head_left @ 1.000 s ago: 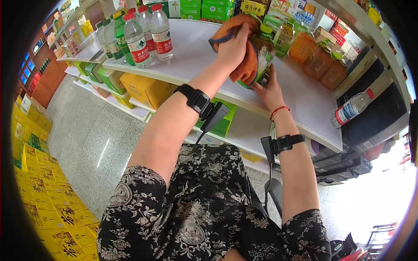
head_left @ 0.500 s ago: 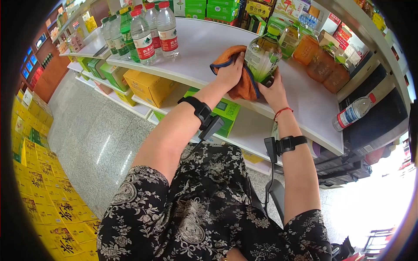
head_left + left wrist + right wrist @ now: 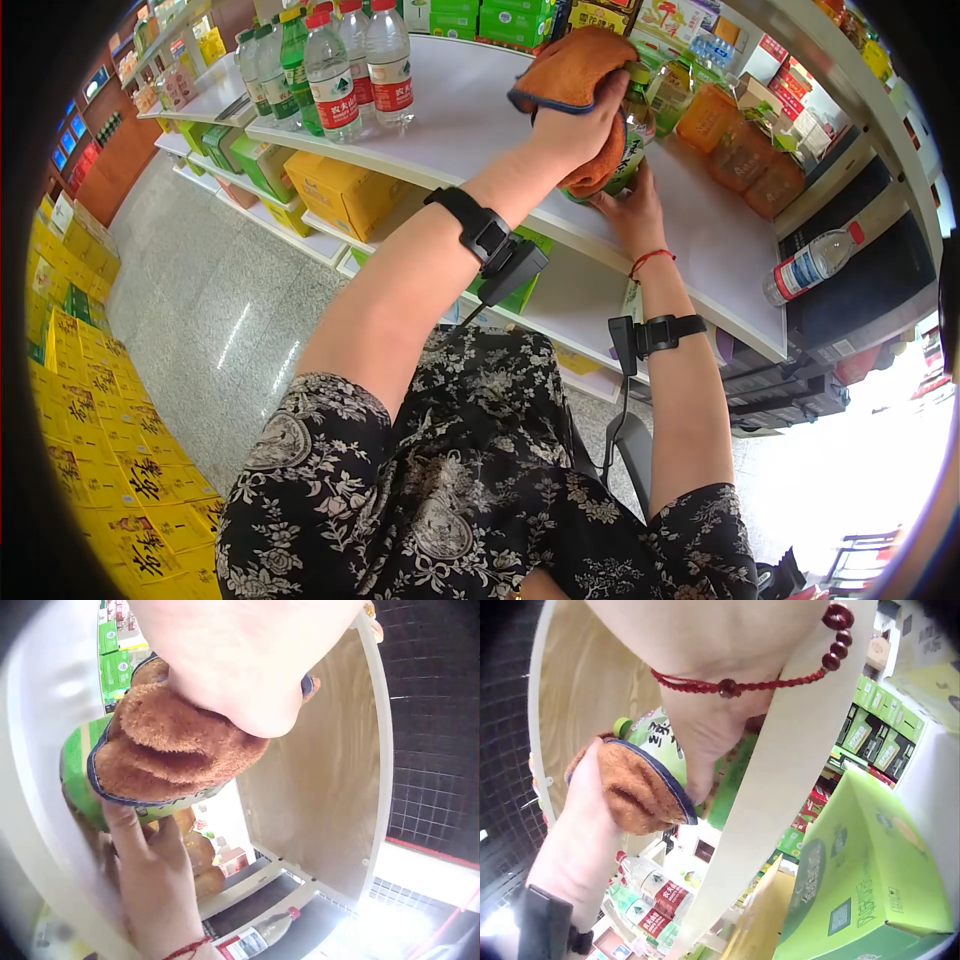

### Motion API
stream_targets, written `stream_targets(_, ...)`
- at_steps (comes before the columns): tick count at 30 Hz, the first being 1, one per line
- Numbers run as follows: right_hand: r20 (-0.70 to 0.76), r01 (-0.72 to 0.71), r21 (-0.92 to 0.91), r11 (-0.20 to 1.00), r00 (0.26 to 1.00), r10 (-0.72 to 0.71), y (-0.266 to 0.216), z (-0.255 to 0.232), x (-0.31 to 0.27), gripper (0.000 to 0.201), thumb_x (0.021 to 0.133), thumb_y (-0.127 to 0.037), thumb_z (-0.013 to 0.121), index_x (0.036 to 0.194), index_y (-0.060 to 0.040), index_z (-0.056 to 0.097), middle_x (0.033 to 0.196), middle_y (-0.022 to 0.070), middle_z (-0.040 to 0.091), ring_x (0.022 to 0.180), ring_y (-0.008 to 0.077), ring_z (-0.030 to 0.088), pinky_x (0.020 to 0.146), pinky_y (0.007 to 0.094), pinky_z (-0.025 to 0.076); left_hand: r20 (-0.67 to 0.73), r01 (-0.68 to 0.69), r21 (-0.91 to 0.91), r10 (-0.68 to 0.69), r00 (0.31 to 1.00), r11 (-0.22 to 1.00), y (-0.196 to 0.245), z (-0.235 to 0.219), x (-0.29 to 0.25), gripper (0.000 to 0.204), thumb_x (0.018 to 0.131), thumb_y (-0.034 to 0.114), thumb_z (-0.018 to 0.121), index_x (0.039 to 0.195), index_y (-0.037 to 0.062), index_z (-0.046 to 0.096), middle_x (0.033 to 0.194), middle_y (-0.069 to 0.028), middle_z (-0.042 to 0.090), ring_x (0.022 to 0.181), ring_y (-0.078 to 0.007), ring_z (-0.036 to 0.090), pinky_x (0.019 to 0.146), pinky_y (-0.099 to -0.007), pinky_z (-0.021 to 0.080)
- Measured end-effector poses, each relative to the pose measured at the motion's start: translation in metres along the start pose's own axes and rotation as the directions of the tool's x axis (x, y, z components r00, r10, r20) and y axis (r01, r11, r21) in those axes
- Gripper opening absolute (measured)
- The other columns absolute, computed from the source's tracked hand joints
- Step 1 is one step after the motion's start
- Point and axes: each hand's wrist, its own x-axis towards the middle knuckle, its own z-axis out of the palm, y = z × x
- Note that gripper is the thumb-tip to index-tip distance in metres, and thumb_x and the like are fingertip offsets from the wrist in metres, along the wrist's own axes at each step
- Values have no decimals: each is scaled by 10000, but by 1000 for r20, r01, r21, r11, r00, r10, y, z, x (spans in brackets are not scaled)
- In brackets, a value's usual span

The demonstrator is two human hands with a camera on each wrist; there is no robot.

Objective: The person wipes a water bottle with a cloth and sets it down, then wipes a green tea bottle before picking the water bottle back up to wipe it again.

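My left hand [image 3: 585, 130] grips an orange-brown cloth [image 3: 578, 68] with dark blue edging, and the cloth is pressed round the side of a large green-labelled drink bottle [image 3: 637, 135]. Low on that bottle, my right hand [image 3: 638, 212] holds it near the base with thumb and fingers. In the right wrist view, the bottle's green cap [image 3: 621, 726] and part of its label show above the cloth. The left wrist view has the folded cloth [image 3: 176, 739] covering most of the bottle. Behind the cloth, the left fingers are partly hidden.
Several water bottles [image 3: 335, 90] stand on the white shelf [image 3: 460, 110] at the left. Orange drink bottles [image 3: 735, 140] line its right side, and another water bottle [image 3: 815, 263] lies tilted beyond the edge. Green cartons [image 3: 870, 870] and a yellow box [image 3: 340, 195] sit on the shelf below.
The left hand and cloth went down beside the bottle half a second ago and are now higher, up by its neck. The bottle has turned in the right hand, which stays near its base.
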Motion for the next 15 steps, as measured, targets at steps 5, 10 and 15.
stream_targets(5, -20, 1, -3, 1000, 1000, -1, 8, -1, 2, 890, 632, -263, 828, 1349, -26, 356, 1197, 195, 512, 1051, 349, 562, 879, 402, 484, 268, 264, 211, -316, 910, 941, -32, 4, -54, 406, 950, 163, 348, 1337, 62, 416, 1267, -234, 503, 1107, -399, 527, 879, -405, 457)
stream_targets(10, -19, -20, 62, 998, 1000, 22, -4, -7, 0, 784, 632, -240, 816, 1281, -24, 431, 1151, 181, 535, 1024, 334, 568, 864, 387, 480, 433, 296, 190, -350, 831, 936, -59, 2, -88, 464, 954, 171, 305, 1408, 75, 309, 1327, -267, 436, 1165, -408, 492, 932, -423, 438)
stream_targets(15, 67, -86, 11, 996, 994, 85, -4, -7, 4, 727, 623, -244, 825, 1223, -17, 482, 1122, 164, 576, 1009, 298, 587, 852, 383, 479, 429, 402, 114, -410, 805, 909, -46, -2, -54, 449, 968, 210, 302, 1386, 53, 348, 1293, -269, 468, 1150, -410, 495, 937, -433, 420)
